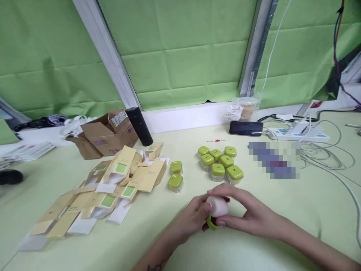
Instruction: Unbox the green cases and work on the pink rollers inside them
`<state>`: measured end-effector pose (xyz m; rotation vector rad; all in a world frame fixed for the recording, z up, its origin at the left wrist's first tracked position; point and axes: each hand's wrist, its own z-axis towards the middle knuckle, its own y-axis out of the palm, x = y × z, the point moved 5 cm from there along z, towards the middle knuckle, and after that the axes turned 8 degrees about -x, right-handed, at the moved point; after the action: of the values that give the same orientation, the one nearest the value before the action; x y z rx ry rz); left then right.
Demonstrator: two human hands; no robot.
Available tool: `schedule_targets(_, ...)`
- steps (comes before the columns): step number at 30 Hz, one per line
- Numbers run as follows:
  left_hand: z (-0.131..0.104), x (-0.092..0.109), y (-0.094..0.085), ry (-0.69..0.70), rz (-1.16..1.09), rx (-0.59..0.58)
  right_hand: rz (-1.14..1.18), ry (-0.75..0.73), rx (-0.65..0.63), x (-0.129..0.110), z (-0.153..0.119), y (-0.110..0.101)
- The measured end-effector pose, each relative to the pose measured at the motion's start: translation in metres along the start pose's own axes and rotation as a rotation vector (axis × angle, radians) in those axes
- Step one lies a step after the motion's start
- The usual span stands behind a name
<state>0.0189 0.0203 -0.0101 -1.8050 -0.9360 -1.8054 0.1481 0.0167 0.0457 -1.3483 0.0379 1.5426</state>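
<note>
Near the front of the table, my left hand is closed on a green lid, its dark inner side partly showing. A white cylindrical piece sits at the lid, between both hands. My right hand grips this white piece from the right, thumb low and fingers over the top. Beyond my hands stands a group of several small clear containers with green lids. Two more green-lidded containers stand left of them. My fingers hide part of the held pieces.
Flattened tan cartons are piled at the left, before an open cardboard box and a black cylinder. At the back right lie a phone, a power strip and cables. A red-handled tool lies behind the containers.
</note>
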Motion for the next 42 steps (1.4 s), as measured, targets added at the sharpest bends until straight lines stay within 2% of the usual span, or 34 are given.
schedule_targets(4,0.004,0.001,0.001,0.025,-0.170,-0.058,-0.073,-0.028,0.188,0.002,-0.004,-0.005)
schedule_targets(6,0.005,0.007,0.003,0.023,-0.104,-0.085,-0.119,-0.041,0.242,0.002,-0.005,-0.007)
schedule_targets(8,0.003,0.015,0.002,0.027,0.088,-0.033,-0.145,-0.035,0.260,0.002,-0.005,-0.007)
schedule_targets(11,0.000,0.027,-0.002,0.056,0.359,0.120,-0.156,-0.006,0.247,0.002,-0.003,-0.007)
schedule_targets(15,0.000,0.027,-0.007,0.029,0.467,0.231,-0.182,0.029,0.200,0.002,-0.002,-0.012)
schedule_targets(17,0.002,0.022,-0.007,-0.031,0.403,0.222,-0.215,0.045,0.141,0.001,-0.001,-0.015)
schedule_targets(20,0.005,0.016,0.000,-0.087,0.160,0.164,-0.246,0.059,0.073,0.001,0.001,-0.018)
schedule_targets(23,0.007,0.015,0.006,-0.069,-0.040,0.155,-0.277,0.045,0.051,-0.002,0.002,-0.020)
schedule_targets(28,0.009,0.012,0.008,-0.020,-0.194,0.145,-0.321,0.030,0.000,-0.007,0.006,-0.022)
schedule_targets(30,0.009,0.010,0.008,-0.004,-0.231,0.130,-0.318,0.030,0.000,-0.009,0.007,-0.022)
schedule_targets(35,0.008,0.014,0.006,0.055,-0.224,0.107,-0.299,0.000,0.094,-0.013,0.007,-0.026)
schedule_targets(42,0.009,0.011,0.006,0.066,-0.162,0.139,-0.342,0.040,0.098,-0.014,0.007,-0.024)
